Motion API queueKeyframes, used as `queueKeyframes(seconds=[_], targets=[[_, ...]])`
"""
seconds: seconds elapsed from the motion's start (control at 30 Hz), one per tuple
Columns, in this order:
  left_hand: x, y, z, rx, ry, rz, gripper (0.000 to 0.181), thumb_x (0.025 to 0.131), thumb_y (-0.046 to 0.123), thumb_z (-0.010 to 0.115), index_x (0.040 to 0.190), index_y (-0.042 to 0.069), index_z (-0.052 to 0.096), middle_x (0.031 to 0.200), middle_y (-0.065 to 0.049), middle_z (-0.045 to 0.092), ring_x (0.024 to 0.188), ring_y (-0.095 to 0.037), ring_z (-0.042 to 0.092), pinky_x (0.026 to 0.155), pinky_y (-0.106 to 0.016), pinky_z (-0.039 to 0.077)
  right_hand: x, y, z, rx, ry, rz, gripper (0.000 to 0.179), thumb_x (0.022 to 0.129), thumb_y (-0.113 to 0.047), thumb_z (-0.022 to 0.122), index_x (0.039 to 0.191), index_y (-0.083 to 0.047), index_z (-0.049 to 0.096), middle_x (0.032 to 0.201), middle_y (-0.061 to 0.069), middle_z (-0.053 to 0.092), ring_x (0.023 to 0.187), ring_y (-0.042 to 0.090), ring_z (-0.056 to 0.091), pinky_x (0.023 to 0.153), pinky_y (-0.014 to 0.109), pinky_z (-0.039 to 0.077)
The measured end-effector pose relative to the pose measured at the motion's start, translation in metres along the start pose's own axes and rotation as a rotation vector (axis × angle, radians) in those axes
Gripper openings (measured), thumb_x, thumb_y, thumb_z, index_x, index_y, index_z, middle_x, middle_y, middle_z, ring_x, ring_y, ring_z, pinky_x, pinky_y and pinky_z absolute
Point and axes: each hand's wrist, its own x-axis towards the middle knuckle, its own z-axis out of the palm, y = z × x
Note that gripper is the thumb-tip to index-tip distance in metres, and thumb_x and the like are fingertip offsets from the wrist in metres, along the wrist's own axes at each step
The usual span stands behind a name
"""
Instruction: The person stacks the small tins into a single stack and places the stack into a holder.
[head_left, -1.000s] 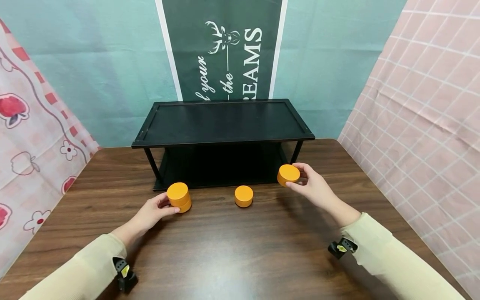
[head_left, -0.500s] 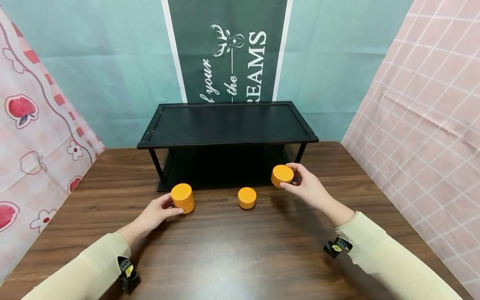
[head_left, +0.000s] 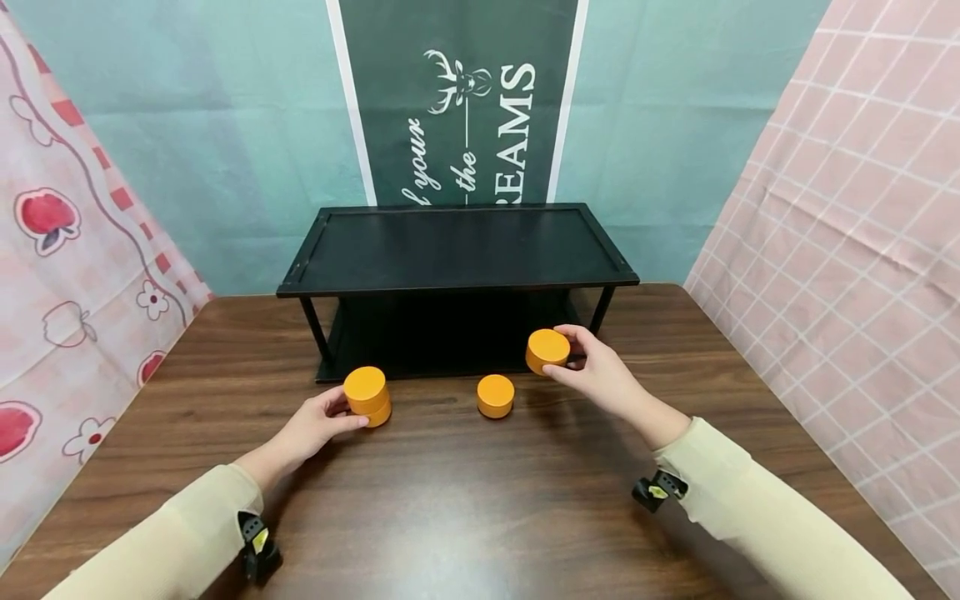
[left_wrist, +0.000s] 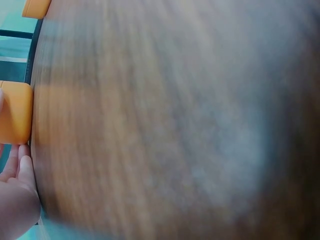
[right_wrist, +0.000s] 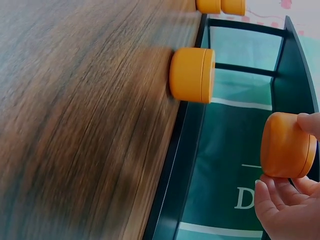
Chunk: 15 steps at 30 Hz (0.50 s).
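Two lidded round orange tins (head_left: 366, 388) stand stacked on the table, in front of the black shelf's left end. My left hand (head_left: 313, 427) holds the stack from its left side, thumb at the front low down. A third orange tin (head_left: 495, 397) sits alone on the table near the shelf's middle. Between thumb and fingers my right hand (head_left: 596, 371) grips another orange tin (head_left: 547, 350), held level in the air to the right of the single one. The right wrist view shows this raised tin (right_wrist: 285, 145) apart from the table, its lid seam visible.
A low black two-tier shelf (head_left: 457, 248) stands at the back of the brown wooden table (head_left: 450, 500). Behind it hangs a teal and dark green cloth (head_left: 637, 125). Patterned pink cloths (head_left: 862, 250) line both sides.
My right hand has carried its tin leftward, closer to the single tin. The left hand stays at the stack. The whole head view has shifted slightly.
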Motion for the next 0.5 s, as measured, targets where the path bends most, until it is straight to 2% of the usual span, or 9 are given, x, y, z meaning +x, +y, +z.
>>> queueKeyframes(seconds=[0.33,0.5], targets=[[0.000,0.001,0.000,0.029,0.000,-0.017,0.066,0.086,0.027,0.069,0.137,-0.002,0.040,0.132,-0.021,0.049,0.119,-0.032,0.047,0.100,-0.046,0.037,0.005,-0.008,0.008,0.003,-0.007,-0.021,0.060,0.082,-0.020,0.073,0.131,-0.003,0.043,0.120,0.012,0.054,0.098,0.024,0.055,0.081,0.037,0.050],[0.000,0.001,0.000,0.033,-0.004,-0.004,0.065,0.086,0.026,0.068,0.137,-0.003,0.040,0.131,-0.021,0.049,0.119,-0.032,0.047,0.100,-0.047,0.036,0.007,-0.012,0.012,0.007,-0.014,-0.023,0.060,0.082,-0.021,0.073,0.132,-0.004,0.043,0.120,0.012,0.054,0.099,0.023,0.055,0.082,0.038,0.050]])
